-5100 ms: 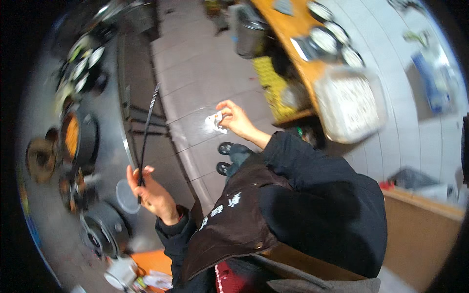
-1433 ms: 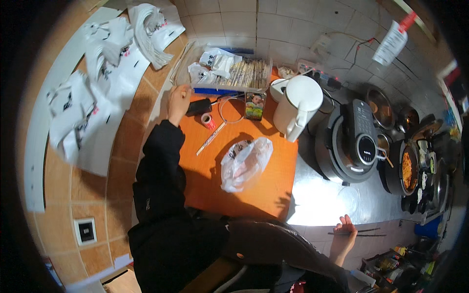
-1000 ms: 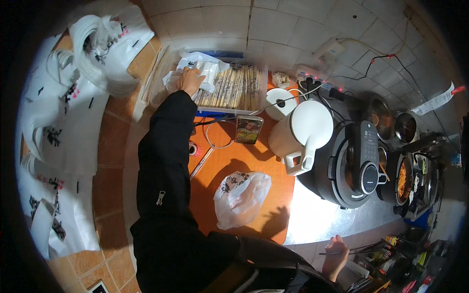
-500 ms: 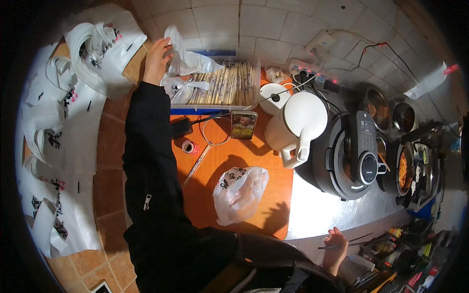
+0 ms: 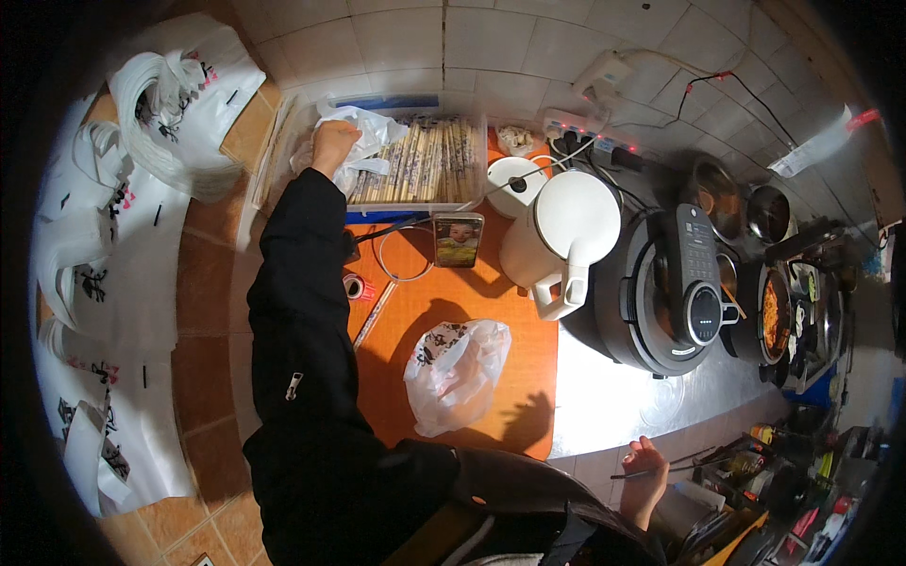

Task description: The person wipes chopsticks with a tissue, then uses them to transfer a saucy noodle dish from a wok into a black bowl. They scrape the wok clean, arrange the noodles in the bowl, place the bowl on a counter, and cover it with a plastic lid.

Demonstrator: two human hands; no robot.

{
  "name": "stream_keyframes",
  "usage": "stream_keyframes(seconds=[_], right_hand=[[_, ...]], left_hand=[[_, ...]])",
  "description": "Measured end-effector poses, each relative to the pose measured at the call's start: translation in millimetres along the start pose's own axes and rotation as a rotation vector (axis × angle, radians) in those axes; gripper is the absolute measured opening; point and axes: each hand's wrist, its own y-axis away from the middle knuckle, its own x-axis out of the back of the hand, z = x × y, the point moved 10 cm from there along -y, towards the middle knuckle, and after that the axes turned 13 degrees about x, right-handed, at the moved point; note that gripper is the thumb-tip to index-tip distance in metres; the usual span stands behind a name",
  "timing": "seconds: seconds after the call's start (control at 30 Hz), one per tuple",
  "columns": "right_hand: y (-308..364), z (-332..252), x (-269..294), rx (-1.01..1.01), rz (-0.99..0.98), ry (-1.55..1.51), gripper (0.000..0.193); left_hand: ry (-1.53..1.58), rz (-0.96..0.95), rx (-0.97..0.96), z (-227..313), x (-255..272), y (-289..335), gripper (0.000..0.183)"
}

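My left hand (image 5: 335, 143) is closed on a white plastic bag (image 5: 380, 132) at the left end of a clear plastic bin (image 5: 483, 162). Its fingertips are hidden under the hand. Beside the bag lie many wrapped pairs of chopsticks (image 5: 434, 160). My right hand (image 5: 645, 476) is held low at the right of my body, fingers loosely curled and apart; a thin dark rod (image 5: 618, 476) crosses by it, and I cannot tell whether they touch. On the orange board (image 5: 387, 396) stands an opened white plastic bag (image 5: 458, 377) with dark print, touched by neither hand.
A phone (image 5: 459, 241), a roll of red tape (image 5: 357, 287) and one wrapped chopstick pair (image 5: 376, 314) are behind the bag. To the right stand a white kettle (image 5: 566, 231), a dark electric cooker (image 5: 661, 302) and food pans (image 5: 776, 316). White bag stacks (image 5: 132, 311) lie left.
My left hand has come down and right into the bin, bringing the raised white plastic bag down with it. My right hand has barely moved; the whole view has shifted slightly.
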Motion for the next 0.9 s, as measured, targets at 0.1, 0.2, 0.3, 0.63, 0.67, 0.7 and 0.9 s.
stream_keyframes(seconds=[0.1, 0.2, 0.3, 0.63, 0.67, 0.7, 0.9], right_hand=[[1, -2, 3, -0.001, 0.043, 0.022, 0.050], [3, -4, 5, 0.008, 0.048, 0.029, 0.050], [3, -3, 5, 0.000, 0.007, 0.043, 0.050], [-2, -22, -54, 0.055, -0.248, 0.149, 0.053], [-5, -30, -74, 0.111, -0.311, 0.200, 0.054], [-8, -35, -91, 0.123, -0.356, 0.311, 0.056], [7, -47, -186, 0.076, -0.563, -0.074, 0.061]], left_hand=[[-0.202, 0.105, -0.058, -6, -3, -11, 0.021], [-0.060, 0.183, 0.037, -10, 19, -16, 0.021], [0.177, 0.217, 0.108, -2, 49, -11, 0.024], [1.016, -0.129, 0.034, 124, 104, 93, 0.019], [1.084, -0.224, 0.047, 146, 89, 132, 0.017], [1.071, -0.336, 0.090, 167, 74, 175, 0.017], [1.162, -1.050, 0.151, 302, -4, 442, 0.018]])
